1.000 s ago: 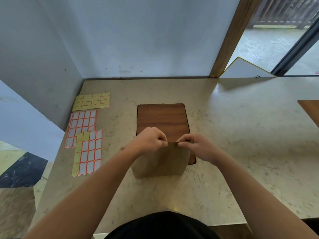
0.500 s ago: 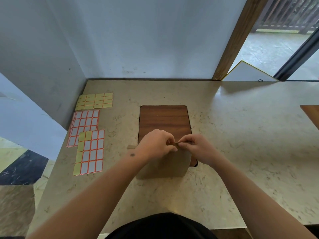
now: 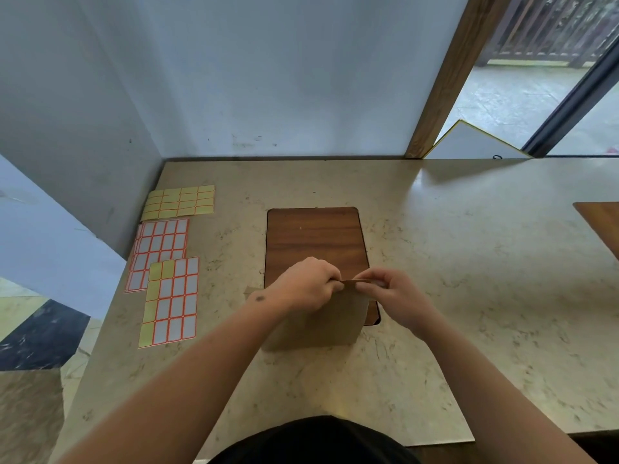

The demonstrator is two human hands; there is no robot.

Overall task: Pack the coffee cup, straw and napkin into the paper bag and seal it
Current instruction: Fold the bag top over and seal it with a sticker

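Counter [image 3: 435, 262]: pale marbled stone, set into a corner of grey-blue walls. Label sheets, at 9 to 10 o'clock from the bag, all lying flat near the counter's left edge: yellow sheet [image 3: 181, 202] farthest back; white sheet [image 3: 160, 249] with orange grid just in front of it; mixed sheet [image 3: 170, 303], white labels with a yellow strip down its left side and along part of its top, nearest, overlapping the white sheet's lower right corner. Board [image 3: 315, 239]: dark wood grain, rounded corners, lying flat at counter centre, its near end hidden behind the bag and hands. Bag [image 3: 331, 319]: brown paper, standing upright at centre, its base resting partly on the board's near end and partly on bare counter at 6 o'clock of the board; top edge flattened shut into a narrow fold. Contents not visible. Left hand [image 3: 304, 289]: curled, thumb and fingers pressed together on the left part of the bag's top fold; a small dark mark shows on the wrist. Right hand [image 3: 392, 293]: thumb and forefinger pinching the right part of the same fold, remaining fingers loosely bent. The two hands nearly meet over the bag's top. Second board [image 3: 599, 226]: same wood grain, cut off by the frame edge at 3 o'clock, well apart from the bag. Panel [image 3: 475, 145]: white, yellow-edged, leaning behind the counter at 1 o'clock.
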